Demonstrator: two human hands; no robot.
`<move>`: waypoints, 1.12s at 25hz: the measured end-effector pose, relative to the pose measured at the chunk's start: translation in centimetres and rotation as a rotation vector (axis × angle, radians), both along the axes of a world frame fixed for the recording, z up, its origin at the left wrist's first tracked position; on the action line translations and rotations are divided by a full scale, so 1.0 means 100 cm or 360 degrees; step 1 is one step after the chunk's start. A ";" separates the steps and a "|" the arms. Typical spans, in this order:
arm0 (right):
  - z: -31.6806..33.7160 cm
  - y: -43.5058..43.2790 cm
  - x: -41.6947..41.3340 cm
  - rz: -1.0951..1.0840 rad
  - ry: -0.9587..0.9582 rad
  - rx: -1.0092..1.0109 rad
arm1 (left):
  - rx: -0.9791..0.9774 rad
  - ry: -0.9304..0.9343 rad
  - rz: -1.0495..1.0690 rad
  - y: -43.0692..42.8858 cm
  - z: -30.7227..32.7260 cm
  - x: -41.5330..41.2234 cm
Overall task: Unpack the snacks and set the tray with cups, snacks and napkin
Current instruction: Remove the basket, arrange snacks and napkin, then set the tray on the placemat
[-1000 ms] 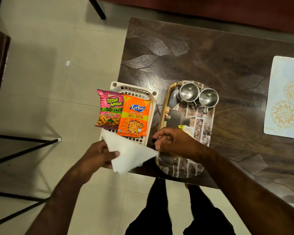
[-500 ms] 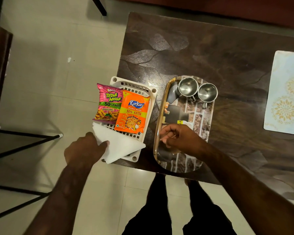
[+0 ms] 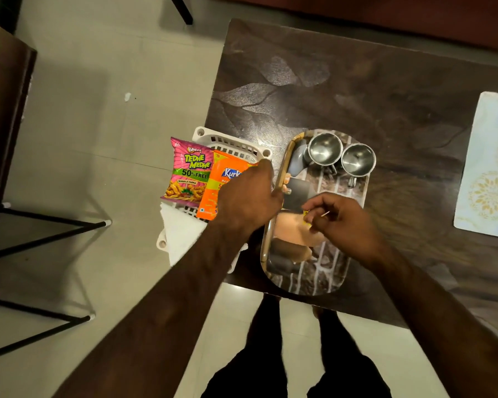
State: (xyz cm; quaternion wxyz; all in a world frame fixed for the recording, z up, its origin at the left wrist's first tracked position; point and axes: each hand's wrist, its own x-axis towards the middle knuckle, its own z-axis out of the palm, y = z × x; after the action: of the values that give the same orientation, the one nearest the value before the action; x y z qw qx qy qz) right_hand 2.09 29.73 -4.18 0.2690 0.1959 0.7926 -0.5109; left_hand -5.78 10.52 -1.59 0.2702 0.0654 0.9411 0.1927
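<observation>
Snack packets, a pink Tedhe Medhe bag [image 3: 188, 170] and an orange Kurkure bag [image 3: 217, 191], lie on the white slotted plastic basket [image 3: 230, 143] at the dark tabletop's [image 3: 357, 90] left edge, a white paper napkin [image 3: 181, 234] on its near end. Left hand [image 3: 249, 201] covers the orange bag, grip hidden. Right hand [image 3: 344, 218], fingers curled narrow, hovers over the oval brick-print tray [image 3: 322, 271], with two steel cups [image 3: 341, 158] at its far end.

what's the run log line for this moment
left hand: over orange snack packet | right hand: above tray | cups: on tray | napkin: on basket
</observation>
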 end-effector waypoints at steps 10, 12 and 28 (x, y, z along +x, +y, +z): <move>-0.002 0.060 -0.049 -0.0262 0.0182 0.0880 | -0.0029 0.0116 -0.0323 0.092 -0.029 -0.052; -0.008 0.061 -0.057 -0.0139 0.0061 0.0863 | -0.0119 0.0130 -0.0388 0.100 -0.034 -0.053; -0.030 0.056 -0.064 -0.0169 0.0160 0.0784 | -0.0151 0.0101 -0.0564 0.091 -0.038 -0.064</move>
State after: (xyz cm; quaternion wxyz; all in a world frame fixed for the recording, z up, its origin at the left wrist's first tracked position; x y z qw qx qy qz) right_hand -4.33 35.33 -7.18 0.1461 0.2711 0.8942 -0.3249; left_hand -12.22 19.61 -5.38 0.2729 0.2232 0.9309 0.0953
